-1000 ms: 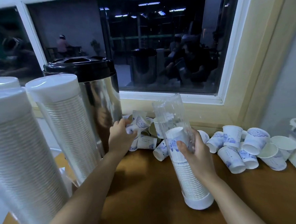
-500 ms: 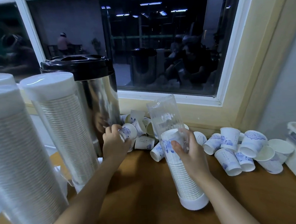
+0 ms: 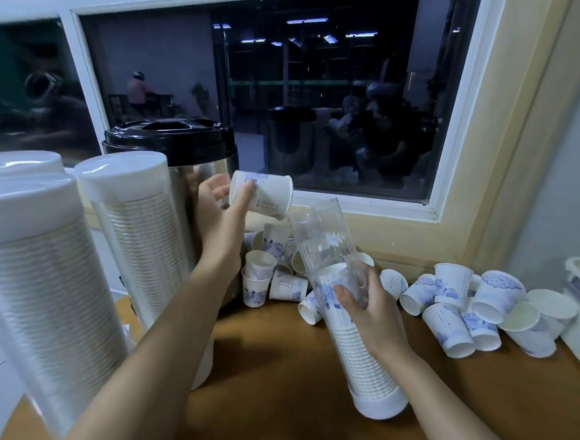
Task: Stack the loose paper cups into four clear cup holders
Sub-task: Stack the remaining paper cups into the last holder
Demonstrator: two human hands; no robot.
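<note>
The left hand [image 3: 222, 224] pinched a paper cup [image 3: 264, 194] on its side, mouth turned toward the open top of the clear holder [image 3: 321, 241] just below its fingers, while the right hand [image 3: 370, 312] curled round that tilted, part-filled holder, seemingly steadying it for the drop.

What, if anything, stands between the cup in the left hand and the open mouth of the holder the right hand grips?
Nothing visible. The paper cup, held by the left hand, is tilted just up-left of the uncapped mouth of the clear holder; the right hand grips it lower down, below the opening.
</note>
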